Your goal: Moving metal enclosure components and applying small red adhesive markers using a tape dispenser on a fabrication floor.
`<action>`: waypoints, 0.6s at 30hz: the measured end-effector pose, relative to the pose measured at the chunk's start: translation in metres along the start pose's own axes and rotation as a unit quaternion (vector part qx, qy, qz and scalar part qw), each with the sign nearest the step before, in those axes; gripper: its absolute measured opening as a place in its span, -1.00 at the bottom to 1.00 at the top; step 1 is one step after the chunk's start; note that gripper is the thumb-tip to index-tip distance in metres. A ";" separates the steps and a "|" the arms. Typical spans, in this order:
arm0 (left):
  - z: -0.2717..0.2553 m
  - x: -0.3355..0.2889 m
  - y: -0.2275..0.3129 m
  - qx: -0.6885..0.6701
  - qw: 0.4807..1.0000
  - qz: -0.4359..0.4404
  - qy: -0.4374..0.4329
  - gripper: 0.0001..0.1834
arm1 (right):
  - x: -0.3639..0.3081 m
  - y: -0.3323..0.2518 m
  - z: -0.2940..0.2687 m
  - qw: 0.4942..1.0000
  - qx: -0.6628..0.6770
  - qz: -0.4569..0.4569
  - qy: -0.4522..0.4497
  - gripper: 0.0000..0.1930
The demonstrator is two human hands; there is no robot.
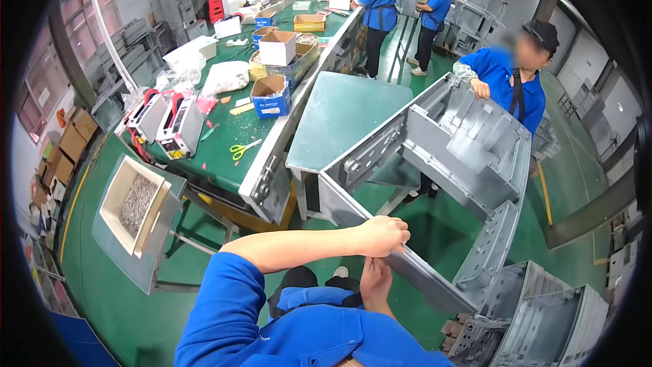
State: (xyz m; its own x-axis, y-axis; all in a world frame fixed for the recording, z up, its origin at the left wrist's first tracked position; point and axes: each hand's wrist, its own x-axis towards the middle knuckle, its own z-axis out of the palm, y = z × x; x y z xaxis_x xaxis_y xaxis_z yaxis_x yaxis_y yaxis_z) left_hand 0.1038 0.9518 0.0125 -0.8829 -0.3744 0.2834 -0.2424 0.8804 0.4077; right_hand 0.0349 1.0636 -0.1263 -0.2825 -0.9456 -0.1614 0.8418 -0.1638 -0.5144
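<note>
Grey metal makes the large open frame point(448, 171) look stiff, bulky and perhaps slick; opposite rims seem the surest hold. It spans the space between the person and a co-worker point(524, 85), beside a green-topped table point(350, 112). The left hand point(384, 234) has its fingers clamped over the near rim; whether the right hand point(375, 280), just below, grips cannot be told. Boxes point(270, 95) crowd the long green worktop point(227, 129).

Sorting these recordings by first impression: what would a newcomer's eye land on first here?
The large grey metal frame right of centre stands out first, with a blue-shirted co-worker at its far side. Next come the yellow-handled scissors on the long green worktop left of centre, and the cream bin of small parts at left.
</note>
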 end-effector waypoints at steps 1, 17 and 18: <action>-0.006 0.004 -0.018 0.001 1.000 0.015 -0.002 -0.78 | 0.012 0.004 0.011 0.999 -0.038 0.003 0.005 -0.70; -0.073 0.012 -0.162 -0.036 0.998 0.039 -0.037 -0.81 | 0.134 0.091 0.060 0.968 -0.208 -0.076 0.115 -0.74; -0.078 0.008 -0.165 -0.041 0.998 0.040 -0.040 -0.81 | 0.136 0.097 0.059 0.995 -0.020 -0.071 0.066 -0.73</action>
State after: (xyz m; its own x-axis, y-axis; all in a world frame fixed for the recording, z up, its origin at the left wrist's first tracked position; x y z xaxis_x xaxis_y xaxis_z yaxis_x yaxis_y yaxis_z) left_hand 0.1685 0.7804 0.0153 -0.9281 -0.2766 0.2493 -0.1389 0.8784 0.4573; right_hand 0.1053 0.9029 -0.1480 -0.4582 -0.8676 -0.1930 0.7705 -0.2795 -0.5729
